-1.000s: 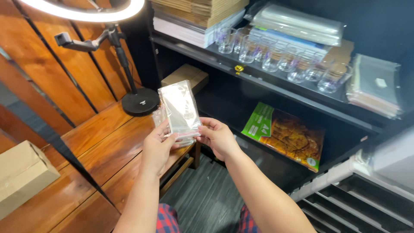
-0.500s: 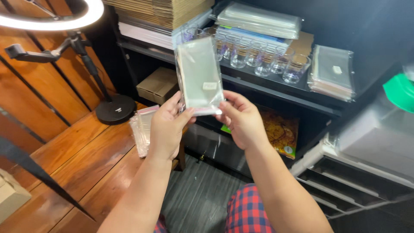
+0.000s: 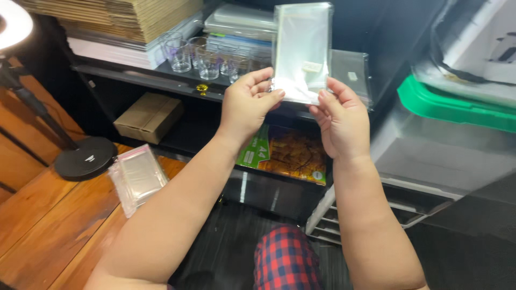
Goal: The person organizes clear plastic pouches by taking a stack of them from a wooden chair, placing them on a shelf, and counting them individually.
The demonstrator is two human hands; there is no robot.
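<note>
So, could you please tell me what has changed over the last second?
Both hands, left hand and right hand, lifted one clear bag up off the stack of bags, which was left on the wooden table. The grip on its lower edge stayed the same.

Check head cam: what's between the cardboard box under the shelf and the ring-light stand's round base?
Head view: only bare dark shelf edge and wooden table separate the cardboard box from the round base. The stack of clear bags lies below that gap.
</note>
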